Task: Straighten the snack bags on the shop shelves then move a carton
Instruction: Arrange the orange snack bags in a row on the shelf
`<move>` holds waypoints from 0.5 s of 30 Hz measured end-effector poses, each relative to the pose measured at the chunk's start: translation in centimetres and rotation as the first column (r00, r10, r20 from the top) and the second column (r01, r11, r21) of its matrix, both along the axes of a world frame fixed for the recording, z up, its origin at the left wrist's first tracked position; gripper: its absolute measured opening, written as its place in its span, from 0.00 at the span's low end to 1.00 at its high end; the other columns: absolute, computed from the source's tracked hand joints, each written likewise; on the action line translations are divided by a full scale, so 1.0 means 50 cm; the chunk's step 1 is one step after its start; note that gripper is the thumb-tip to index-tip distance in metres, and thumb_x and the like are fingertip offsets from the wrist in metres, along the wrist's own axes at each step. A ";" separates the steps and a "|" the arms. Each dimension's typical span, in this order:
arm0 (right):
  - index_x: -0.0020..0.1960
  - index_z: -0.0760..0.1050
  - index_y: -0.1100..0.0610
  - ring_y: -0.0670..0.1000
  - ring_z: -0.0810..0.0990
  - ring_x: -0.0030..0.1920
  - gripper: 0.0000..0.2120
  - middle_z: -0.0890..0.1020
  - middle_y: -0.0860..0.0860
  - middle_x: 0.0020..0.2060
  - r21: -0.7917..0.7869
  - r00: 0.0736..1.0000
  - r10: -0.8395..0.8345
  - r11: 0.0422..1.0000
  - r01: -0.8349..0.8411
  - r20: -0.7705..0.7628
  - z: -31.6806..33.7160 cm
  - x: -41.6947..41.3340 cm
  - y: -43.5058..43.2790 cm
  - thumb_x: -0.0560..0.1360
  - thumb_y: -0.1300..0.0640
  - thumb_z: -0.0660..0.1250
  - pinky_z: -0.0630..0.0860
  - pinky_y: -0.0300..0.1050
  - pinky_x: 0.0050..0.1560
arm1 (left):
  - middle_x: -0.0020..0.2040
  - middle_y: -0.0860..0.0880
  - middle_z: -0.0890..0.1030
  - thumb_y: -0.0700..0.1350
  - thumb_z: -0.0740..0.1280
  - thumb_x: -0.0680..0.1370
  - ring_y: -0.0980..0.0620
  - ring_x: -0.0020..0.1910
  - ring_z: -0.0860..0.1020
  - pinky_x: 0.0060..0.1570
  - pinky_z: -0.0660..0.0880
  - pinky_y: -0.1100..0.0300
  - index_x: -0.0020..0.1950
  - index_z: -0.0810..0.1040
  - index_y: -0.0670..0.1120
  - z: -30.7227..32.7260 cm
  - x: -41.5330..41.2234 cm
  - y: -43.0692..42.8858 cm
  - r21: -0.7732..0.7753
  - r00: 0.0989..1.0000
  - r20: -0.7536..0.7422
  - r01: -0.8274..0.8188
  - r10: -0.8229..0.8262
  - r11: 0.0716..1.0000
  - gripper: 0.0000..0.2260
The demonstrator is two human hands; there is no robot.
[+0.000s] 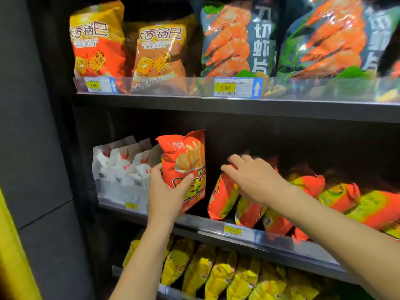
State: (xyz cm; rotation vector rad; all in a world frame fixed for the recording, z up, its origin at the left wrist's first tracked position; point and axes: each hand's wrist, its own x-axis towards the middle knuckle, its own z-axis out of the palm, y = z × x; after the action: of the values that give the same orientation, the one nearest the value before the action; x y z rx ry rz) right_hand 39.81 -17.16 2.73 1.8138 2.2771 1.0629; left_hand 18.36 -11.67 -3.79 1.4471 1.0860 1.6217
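My left hand [165,191] grips an upright red bag of fries snacks [186,161] at the front of the middle shelf [216,223], thumb across its front. To its right a row of red and yellow snack bags [225,198] leans over to the right. My right hand [253,177] lies on top of the first leaning bag, fingers curled over its upper edge. No carton is in view.
White bags [121,167] stand left of the held bag. The top shelf carries orange cracker bags [97,44] and dark shrimp chip bags [238,40] behind a clear rail with price tags [237,87]. Yellow bags [218,276] fill the bottom shelf. A grey pillar [36,148] borders the left.
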 end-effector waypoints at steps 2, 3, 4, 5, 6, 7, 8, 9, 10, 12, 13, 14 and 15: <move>0.80 0.61 0.52 0.60 0.74 0.67 0.33 0.68 0.57 0.74 -0.016 1.000 0.004 1.000 -0.005 -0.017 0.001 0.015 0.002 0.78 0.60 0.69 0.77 0.54 0.54 | 0.62 0.54 0.80 0.52 0.80 0.73 0.55 0.58 0.82 0.57 0.83 0.46 0.69 0.70 0.53 0.000 0.018 0.017 0.019 0.999 -0.016 -0.028 0.028 0.999 0.29; 0.79 0.61 0.52 0.60 0.74 0.66 0.32 0.68 0.56 0.73 -0.024 1.000 0.005 1.000 -0.006 -0.022 0.002 0.022 0.003 0.78 0.61 0.68 0.77 0.54 0.53 | 0.62 0.54 0.79 0.51 0.80 0.73 0.54 0.58 0.81 0.57 0.83 0.46 0.69 0.70 0.53 -0.001 0.026 0.024 0.028 0.999 -0.024 -0.039 0.040 0.999 0.29; 0.79 0.62 0.52 0.60 0.75 0.66 0.31 0.69 0.56 0.72 -0.030 1.000 0.004 1.000 -0.005 -0.026 0.004 0.028 0.003 0.79 0.62 0.68 0.77 0.54 0.53 | 0.62 0.54 0.79 0.52 0.80 0.73 0.54 0.59 0.81 0.57 0.83 0.46 0.69 0.70 0.54 -0.001 0.035 0.031 0.034 0.998 -0.028 -0.049 0.050 0.998 0.29; 0.79 0.61 0.52 0.60 0.75 0.66 0.30 0.69 0.56 0.72 -0.034 1.000 0.004 0.999 -0.005 -0.027 0.005 0.033 0.004 0.79 0.61 0.68 0.78 0.54 0.53 | 0.61 0.54 0.79 0.52 0.80 0.73 0.54 0.59 0.81 0.58 0.83 0.46 0.68 0.69 0.55 -0.002 0.045 0.037 0.037 0.998 -0.034 -0.060 0.061 0.998 0.29; 0.79 0.61 0.52 0.60 0.75 0.66 0.30 0.68 0.56 0.73 -0.037 1.000 0.004 0.999 -0.005 -0.024 0.006 0.037 0.004 0.80 0.61 0.67 0.77 0.54 0.53 | 0.61 0.54 0.79 0.52 0.80 0.73 0.53 0.58 0.81 0.58 0.82 0.46 0.67 0.69 0.56 -0.004 0.055 0.044 0.039 0.997 -0.041 -0.070 0.072 0.997 0.28; 0.79 0.60 0.51 0.60 0.74 0.67 0.31 0.67 0.55 0.74 -0.039 1.000 0.006 0.999 -0.007 -0.019 0.007 0.039 0.004 0.80 0.61 0.67 0.77 0.53 0.52 | 0.60 0.54 0.79 0.51 0.80 0.73 0.53 0.58 0.81 0.58 0.82 0.47 0.66 0.69 0.56 -0.005 0.065 0.049 0.039 0.996 -0.049 -0.079 0.081 0.996 0.27; 0.80 0.59 0.51 0.60 0.74 0.68 0.31 0.67 0.55 0.74 -0.040 1.000 0.009 0.999 -0.010 -0.016 0.008 0.042 0.003 0.81 0.61 0.67 0.77 0.53 0.52 | 0.60 0.54 0.80 0.51 0.80 0.74 0.53 0.58 0.81 0.58 0.82 0.47 0.66 0.69 0.56 -0.008 0.075 0.056 0.035 0.995 -0.055 -0.087 0.089 0.996 0.27; 0.80 0.59 0.51 0.59 0.74 0.68 0.31 0.67 0.55 0.74 -0.039 1.000 0.016 0.999 -0.016 -0.016 0.009 0.043 0.002 0.81 0.61 0.67 0.77 0.52 0.52 | 0.60 0.54 0.80 0.51 0.80 0.74 0.52 0.58 0.81 0.58 0.82 0.48 0.67 0.69 0.55 -0.011 0.085 0.061 0.029 0.993 -0.068 -0.095 0.097 0.995 0.27; 0.80 0.59 0.51 0.59 0.74 0.68 0.32 0.67 0.55 0.74 -0.037 1.000 0.026 0.999 -0.027 -0.016 0.008 0.045 0.001 0.80 0.61 0.67 0.76 0.52 0.52 | 0.60 0.54 0.80 0.51 0.79 0.74 0.52 0.58 0.81 0.58 0.81 0.50 0.68 0.70 0.54 -0.015 0.094 0.066 0.021 0.991 -0.087 -0.104 0.106 0.994 0.27; 0.80 0.59 0.51 0.58 0.74 0.66 0.33 0.68 0.55 0.73 -0.027 0.999 0.048 0.998 -0.048 -0.016 0.005 0.051 0.003 0.79 0.62 0.68 0.75 0.51 0.50 | 0.62 0.52 0.80 0.53 0.79 0.75 0.50 0.60 0.81 0.56 0.80 0.52 0.69 0.69 0.53 -0.026 0.108 0.074 0.001 0.982 -0.137 -0.133 0.132 0.991 0.28; 0.79 0.60 0.51 0.58 0.75 0.65 0.34 0.68 0.55 0.72 -0.018 0.998 0.059 0.998 -0.059 -0.022 0.002 0.054 0.005 0.78 0.62 0.69 0.75 0.50 0.48 | 0.63 0.51 0.80 0.54 0.78 0.75 0.49 0.60 0.81 0.56 0.80 0.52 0.70 0.68 0.53 -0.031 0.112 0.078 -0.008 0.976 -0.162 -0.149 0.146 0.989 0.28; 0.79 0.61 0.51 0.58 0.76 0.64 0.34 0.70 0.55 0.71 -0.008 0.997 0.071 0.997 -0.071 -0.027 -0.002 0.057 0.007 0.77 0.62 0.71 0.73 0.49 0.45 | 0.64 0.51 0.80 0.55 0.77 0.76 0.48 0.61 0.81 0.57 0.80 0.50 0.71 0.67 0.52 -0.036 0.115 0.083 -0.017 0.970 -0.181 -0.165 0.159 0.986 0.29; 0.78 0.63 0.51 0.58 0.78 0.61 0.35 0.72 0.55 0.69 0.003 0.996 0.082 0.997 -0.082 -0.027 -0.005 0.061 0.009 0.75 0.61 0.74 0.71 0.48 0.43 | 0.64 0.50 0.80 0.55 0.77 0.76 0.47 0.61 0.81 0.57 0.81 0.48 0.71 0.67 0.52 -0.040 0.118 0.086 -0.023 0.966 -0.194 -0.180 0.172 0.983 0.29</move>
State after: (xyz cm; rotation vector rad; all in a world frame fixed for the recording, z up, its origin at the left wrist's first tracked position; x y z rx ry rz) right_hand 42.88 -16.72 2.46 1.7600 2.3863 1.0578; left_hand 24.24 -7.35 -5.79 1.5418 1.3830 1.5945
